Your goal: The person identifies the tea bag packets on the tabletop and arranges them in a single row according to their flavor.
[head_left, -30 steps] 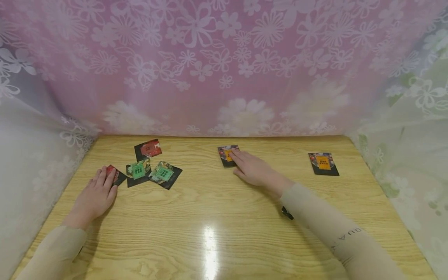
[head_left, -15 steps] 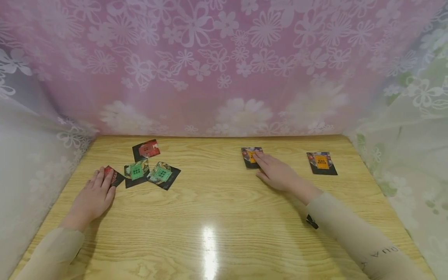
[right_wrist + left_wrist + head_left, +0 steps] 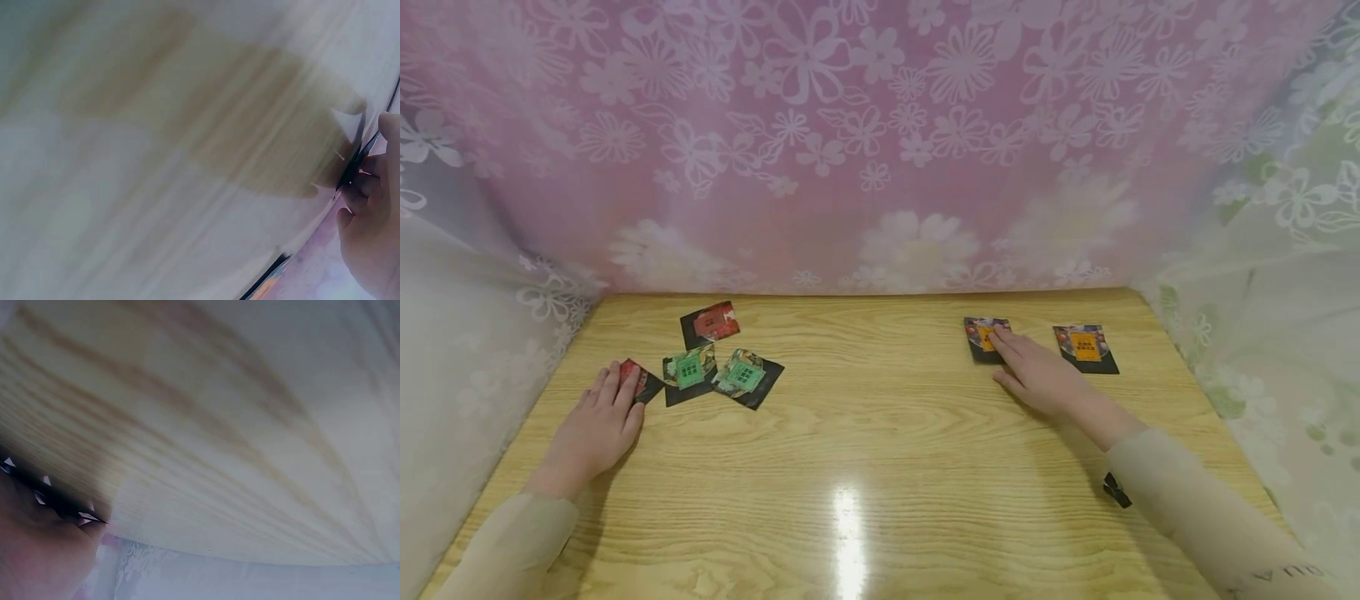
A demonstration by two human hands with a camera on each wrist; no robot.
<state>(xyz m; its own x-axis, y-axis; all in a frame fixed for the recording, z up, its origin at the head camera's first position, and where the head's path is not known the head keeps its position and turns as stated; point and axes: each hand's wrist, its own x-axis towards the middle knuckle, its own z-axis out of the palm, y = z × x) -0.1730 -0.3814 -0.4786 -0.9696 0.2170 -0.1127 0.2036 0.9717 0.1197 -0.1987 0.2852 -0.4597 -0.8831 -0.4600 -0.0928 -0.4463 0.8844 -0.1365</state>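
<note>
My left hand (image 3: 593, 437) lies with straight fingers on a small black-and-red packet (image 3: 647, 387) at the left of the table, covering part of it. Beside that packet are two black packets with green labels, one nearer (image 3: 688, 375) and one farther right (image 3: 748, 379). Another red-labelled packet (image 3: 709, 323) lies behind them. On the right, the outstretched fingers of my right hand (image 3: 1041, 379) press on a packet with an orange label (image 3: 980, 336). A matching orange-labelled packet (image 3: 1086, 350) lies just to its right, a small gap apart.
The wood-grain table (image 3: 820, 467) ends at the back against a pink flowered curtain (image 3: 880, 167). Pale flowered sheets hang along its left side (image 3: 467, 325) and right side (image 3: 1262, 333). Light reflects off the table's front middle.
My right hand has slid its orange-labelled packet rightward along the table, from near the middle to close beside the other orange one. My left hand has stayed on the red packet.
</note>
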